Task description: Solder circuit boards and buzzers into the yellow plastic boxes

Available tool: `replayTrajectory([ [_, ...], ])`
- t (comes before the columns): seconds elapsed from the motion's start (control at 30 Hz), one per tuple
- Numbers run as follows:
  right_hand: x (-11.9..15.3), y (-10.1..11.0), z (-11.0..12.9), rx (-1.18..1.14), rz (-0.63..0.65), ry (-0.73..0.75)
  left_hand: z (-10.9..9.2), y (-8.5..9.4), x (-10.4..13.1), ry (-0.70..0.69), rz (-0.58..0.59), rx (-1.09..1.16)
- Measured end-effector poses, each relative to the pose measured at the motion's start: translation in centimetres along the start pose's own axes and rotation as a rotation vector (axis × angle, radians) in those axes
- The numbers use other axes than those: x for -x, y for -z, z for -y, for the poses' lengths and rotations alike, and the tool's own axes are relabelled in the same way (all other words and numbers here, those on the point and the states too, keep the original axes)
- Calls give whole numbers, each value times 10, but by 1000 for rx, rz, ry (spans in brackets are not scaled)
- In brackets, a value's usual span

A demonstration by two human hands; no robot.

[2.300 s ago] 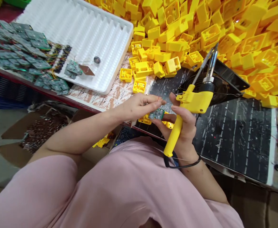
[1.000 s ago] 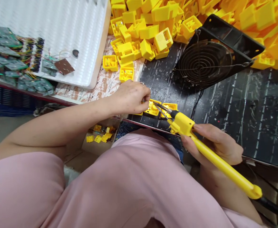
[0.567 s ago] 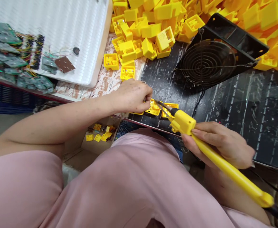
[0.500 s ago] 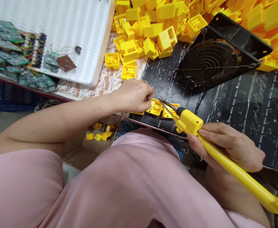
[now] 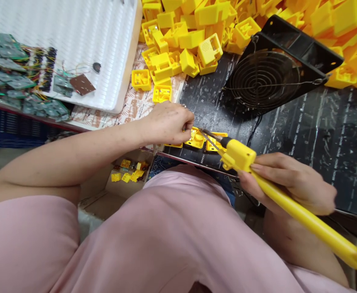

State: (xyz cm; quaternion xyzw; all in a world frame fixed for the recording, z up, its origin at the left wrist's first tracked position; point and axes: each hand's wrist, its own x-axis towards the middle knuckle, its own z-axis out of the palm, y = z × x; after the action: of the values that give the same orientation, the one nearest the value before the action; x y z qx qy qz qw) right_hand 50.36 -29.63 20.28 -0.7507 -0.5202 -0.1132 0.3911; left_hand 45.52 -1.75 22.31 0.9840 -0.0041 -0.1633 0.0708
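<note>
My right hand (image 5: 291, 179) grips the long yellow handle of a soldering iron (image 5: 239, 154), which has a thin metal guide beside its tip. The tip points left, over an open yellow plastic housing (image 5: 196, 138) at the table's near edge. More open housings lie in a row with it: one to the right (image 5: 216, 142), under the iron, and one to the left, partly hidden by my left hand (image 5: 174, 122). The fingers of my left hand are pinched together just beside the middle housing. Whatever they hold is hidden behind the knuckles.
A black fan (image 5: 266, 77) stands behind the row. Yellow housings (image 5: 190, 40) are heaped along the back. At left, a white foam tray (image 5: 105, 36) carries green circuit boards (image 5: 7, 65) and wired parts. Below the edge, a cardboard box (image 5: 111, 187) holds yellow pieces.
The whole view has shifted slightly. Both hands keep nearly the same pose, and the iron's tip stays by the middle housing.
</note>
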Motion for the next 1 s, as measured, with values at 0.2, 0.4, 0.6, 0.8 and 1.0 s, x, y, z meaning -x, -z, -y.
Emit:
replayTrajectory([
  [0.2,2,2,2,51,-2,-59,-1,0,-1,-5,5,4],
  [0.4,13,-7,-4,124,-171,-171,6,0,5,-15,-20,105],
  [0.6,21,-13,-5,-15,-272,-320,28,-7,18,81,-137,538],
  [0.8,17,-10,-8,-63,-250,-115,27,-11,22,5,-218,380],
  [1.0,12,3,-7,-42,-46,-56,16,-20,28,-162,-263,164],
])
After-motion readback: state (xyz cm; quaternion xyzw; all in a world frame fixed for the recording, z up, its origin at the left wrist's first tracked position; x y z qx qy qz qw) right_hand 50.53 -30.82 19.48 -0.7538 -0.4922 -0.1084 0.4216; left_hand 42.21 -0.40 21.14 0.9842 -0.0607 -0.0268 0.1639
